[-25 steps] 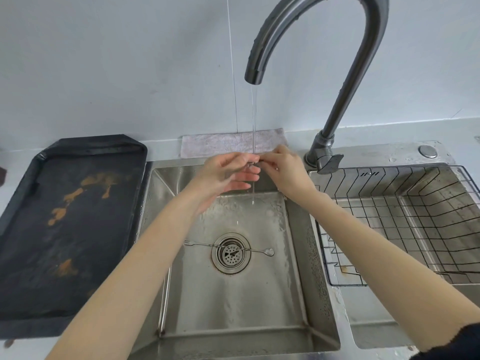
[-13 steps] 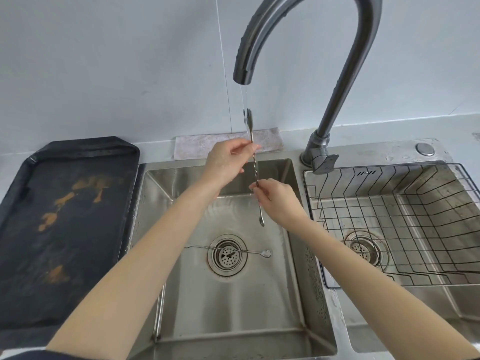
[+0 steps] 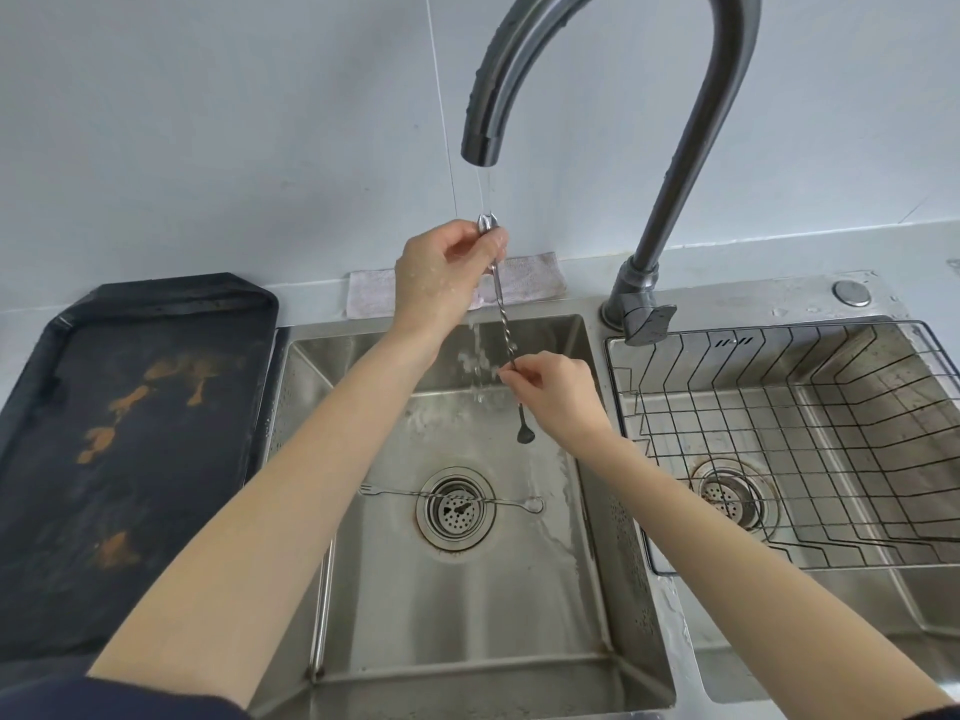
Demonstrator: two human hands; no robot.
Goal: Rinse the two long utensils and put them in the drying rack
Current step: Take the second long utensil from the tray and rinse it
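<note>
- Head view: my left hand [image 3: 441, 272] pinches the upper end of a twisted-shaft bar spoon [image 3: 503, 324], and my right hand [image 3: 553, 392] pinches its shaft lower down, holding it nearly upright under the faucet [image 3: 480, 148].
- Water runs down the shaft; I judge the first rinse is under way.
- A long fork [image 3: 400, 493] lies across the drain [image 3: 455, 509] in the sink [image 3: 519, 615], unrinsed.
- Next, I'd carry the spoon right into the wire drying rack [image 3: 779, 433], then pick up the fork.

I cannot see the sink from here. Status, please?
Both hands, left and right, hold twisted spoon under running tap. Fork lies across drain. Rack empty, unobstructed.
</note>
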